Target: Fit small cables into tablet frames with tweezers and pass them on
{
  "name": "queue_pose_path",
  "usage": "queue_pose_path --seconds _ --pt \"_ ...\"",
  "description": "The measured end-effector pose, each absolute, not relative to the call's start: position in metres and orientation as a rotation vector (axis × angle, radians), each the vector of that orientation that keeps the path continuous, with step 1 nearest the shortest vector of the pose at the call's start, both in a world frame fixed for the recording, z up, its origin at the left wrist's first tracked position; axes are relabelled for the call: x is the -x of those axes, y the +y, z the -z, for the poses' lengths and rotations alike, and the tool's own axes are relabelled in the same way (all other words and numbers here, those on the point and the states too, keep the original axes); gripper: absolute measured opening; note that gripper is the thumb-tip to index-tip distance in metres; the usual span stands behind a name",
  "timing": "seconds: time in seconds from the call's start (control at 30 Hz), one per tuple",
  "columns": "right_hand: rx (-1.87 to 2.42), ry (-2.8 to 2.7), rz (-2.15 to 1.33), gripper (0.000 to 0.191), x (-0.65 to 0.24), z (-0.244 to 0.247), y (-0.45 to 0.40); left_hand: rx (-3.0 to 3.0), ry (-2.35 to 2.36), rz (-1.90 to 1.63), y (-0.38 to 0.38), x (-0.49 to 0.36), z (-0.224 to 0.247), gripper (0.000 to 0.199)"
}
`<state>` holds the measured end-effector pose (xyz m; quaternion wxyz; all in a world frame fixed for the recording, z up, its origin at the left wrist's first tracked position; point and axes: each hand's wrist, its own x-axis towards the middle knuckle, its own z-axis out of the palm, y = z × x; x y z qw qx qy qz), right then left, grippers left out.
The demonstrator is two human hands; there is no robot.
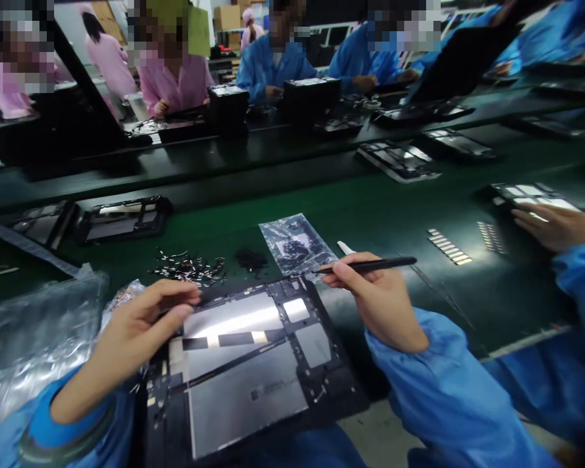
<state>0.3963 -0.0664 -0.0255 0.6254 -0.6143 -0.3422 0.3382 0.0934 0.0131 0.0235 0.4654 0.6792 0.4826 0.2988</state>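
Nearest, the opened device (246, 396) is seen at the tabletop (219, 227) edge, its near side apparently overhanging; if pressed there, it could be tipped. Over its far left corner the left hand (131, 331) is loosely curled, thumb and fingers slightly parted, nothing visibly held; contact cannot be told. By the far edge, black tweezers (390, 263) are gripped in the right hand (383, 305): by a slip, the device could be scratched. Just beyond, loose parts (190, 268) might be scattered by a nudge.
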Motion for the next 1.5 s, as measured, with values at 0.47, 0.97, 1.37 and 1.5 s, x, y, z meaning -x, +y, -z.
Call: queue_pose_path --seconds 0.47,0.97,1.37,1.5 --pt "1.144 -0.877 -1.571 0.035 -0.320 -0.018 -0.042 -1.472 0.890 -0.471 -0.023 -0.139 -0.030 0.017" --pt "1.054 -0.706 -1.823 0.031 -0.319 -0.008 -0.040 -1.398 0.857 -0.426 -0.026 -0.134 -0.028 0.014" --pt "1.418 -1.171 -1.185 0.033 -0.323 0.000 -0.018 -1.920 1.823 -0.887 -0.001 -0.053 -0.019 0.039" --pt "1.460 -1.303 -1.152 0.028 -0.320 0.004 -0.016 -1.852 1.976 -0.902 -0.003 -0.021 -0.015 0.046"
